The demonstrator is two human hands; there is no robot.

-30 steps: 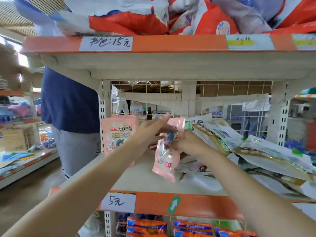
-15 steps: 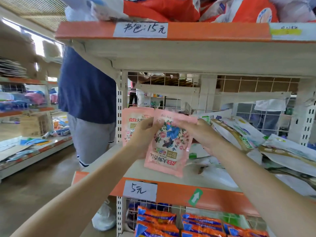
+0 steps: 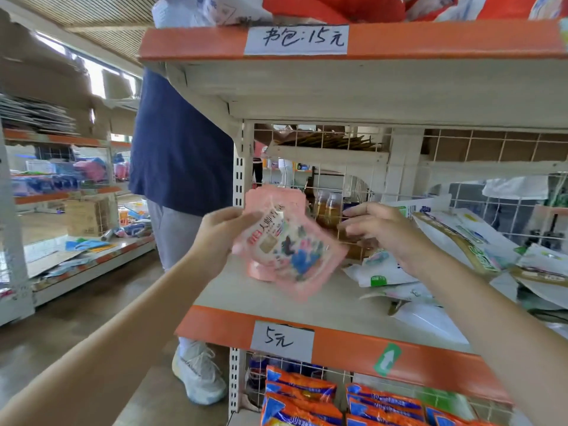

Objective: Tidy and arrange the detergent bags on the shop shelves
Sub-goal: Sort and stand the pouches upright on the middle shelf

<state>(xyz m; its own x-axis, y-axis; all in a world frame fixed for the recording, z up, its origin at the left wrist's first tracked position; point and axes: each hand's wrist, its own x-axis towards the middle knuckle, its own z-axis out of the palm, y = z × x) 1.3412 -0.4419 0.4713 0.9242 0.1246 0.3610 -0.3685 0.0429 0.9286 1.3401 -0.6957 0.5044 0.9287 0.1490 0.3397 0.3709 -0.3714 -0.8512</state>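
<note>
Over shelf (image 3: 252, 299), right hand (image 3: 388, 234) now off pink bag (image 3: 285, 244).

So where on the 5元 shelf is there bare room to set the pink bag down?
Bare board runs along the front left, between the shelf post and the white bags, below the pink bag in the left hand. Another pink bag stands behind it. The right half is crowded with slumped bags.

Shelf (image 3: 261, 298) under scattered detergent bags (image 3: 479, 241)
</note>
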